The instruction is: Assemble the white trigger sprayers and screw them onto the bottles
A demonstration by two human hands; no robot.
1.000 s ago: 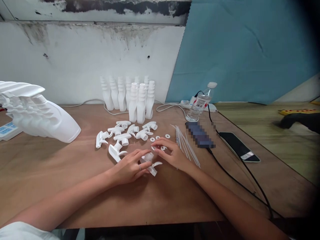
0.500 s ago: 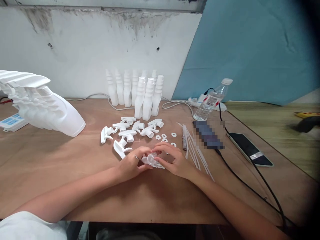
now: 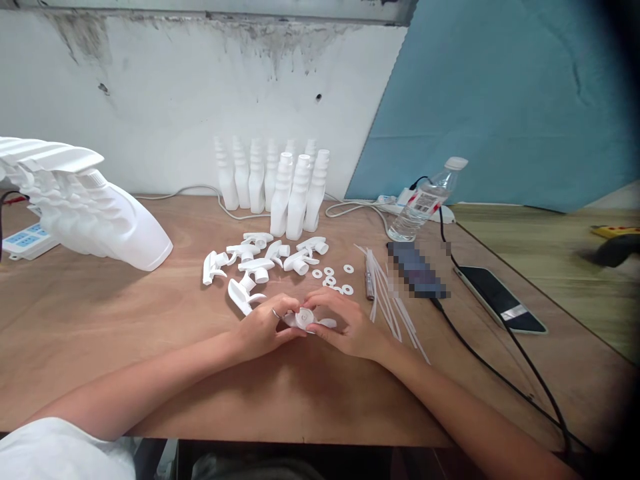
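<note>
Between both hands, low over the table's front half, is a white spray head (image 3: 305, 319), its round collar opening facing up. My left hand (image 3: 267, 327) grips its left side with fingers and thumb. From the right, my right hand (image 3: 350, 325) pinches the same spray head near the collar. Just behind my left hand lies a loose white spray head (image 3: 243, 297), with several more (image 3: 256, 267) farther back. Small white ring washers (image 3: 347, 290) are scattered behind my right hand. Thin white tubes (image 3: 387, 293) lie to the right, beside a small pen-like item (image 3: 369, 285).
Several white bottles (image 3: 299, 200) stand upright at the back. Assembled spray bottles (image 3: 125, 227) lean in a row at left, near a power strip (image 3: 30, 241). On the right are a clear water bottle (image 3: 423, 203), a phone (image 3: 500, 300), a blurred dark device (image 3: 417, 270) and black cables.
The spray head in my hands has turned, so its round opening now faces up more squarely. My fingers have shifted slightly around it.
</note>
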